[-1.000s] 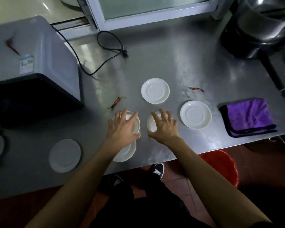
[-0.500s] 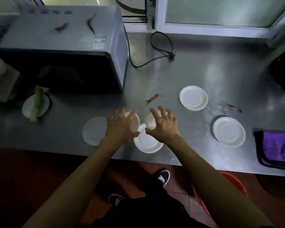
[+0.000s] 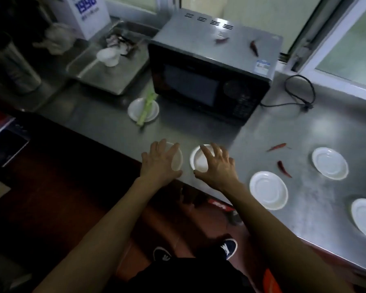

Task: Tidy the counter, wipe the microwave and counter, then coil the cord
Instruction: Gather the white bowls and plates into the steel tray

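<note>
My left hand (image 3: 161,163) grips a small white dish (image 3: 177,161) from above, near the front edge of the steel counter (image 3: 317,127). Beside it my right hand (image 3: 218,167) holds a second white dish (image 3: 199,160), thumb at its near rim and fingers over the far rim. The two dishes sit a little apart. The black microwave (image 3: 209,81) stands behind them with two red chillies (image 3: 254,47) on its top. Its black cord (image 3: 298,96) lies loose on the counter to the right, unplugged.
Three white saucers (image 3: 268,190) lie to the right, with two red chillies (image 3: 283,169) between them. A plate with a green stalk (image 3: 143,108) sits left of the microwave. A metal tray (image 3: 97,77) with a white bowl stands at the back left.
Both hands, each with its dish, have moved left along the counter's front edge, off the saucer that lay under them. My view has swung left; the purple cloth is out of sight.
</note>
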`<action>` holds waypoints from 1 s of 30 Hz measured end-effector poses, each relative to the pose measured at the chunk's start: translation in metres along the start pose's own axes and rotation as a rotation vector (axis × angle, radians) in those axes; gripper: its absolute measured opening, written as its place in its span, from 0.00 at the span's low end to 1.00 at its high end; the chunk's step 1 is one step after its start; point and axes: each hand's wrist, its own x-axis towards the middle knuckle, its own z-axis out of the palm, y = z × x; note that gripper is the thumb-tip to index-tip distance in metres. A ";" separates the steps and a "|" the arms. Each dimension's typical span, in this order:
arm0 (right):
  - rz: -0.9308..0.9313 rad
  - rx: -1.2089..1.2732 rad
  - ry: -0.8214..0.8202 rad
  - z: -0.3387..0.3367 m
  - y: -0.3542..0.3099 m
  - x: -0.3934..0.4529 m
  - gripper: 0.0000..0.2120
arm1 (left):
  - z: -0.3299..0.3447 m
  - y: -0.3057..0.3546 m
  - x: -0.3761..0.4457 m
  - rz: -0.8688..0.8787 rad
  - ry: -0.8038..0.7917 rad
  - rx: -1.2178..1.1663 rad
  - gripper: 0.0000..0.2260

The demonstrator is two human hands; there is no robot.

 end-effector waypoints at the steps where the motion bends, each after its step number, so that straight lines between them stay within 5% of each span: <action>1: -0.019 -0.001 0.000 0.002 -0.019 0.004 0.44 | -0.005 -0.019 -0.005 -0.021 0.008 -0.004 0.42; 13: -0.249 0.020 -0.046 0.014 -0.183 0.072 0.43 | -0.037 -0.181 -0.039 -0.283 0.106 -0.061 0.45; 30: -0.420 0.097 -0.045 0.004 -0.290 0.256 0.43 | -0.111 -0.300 0.078 -0.440 0.093 -0.037 0.44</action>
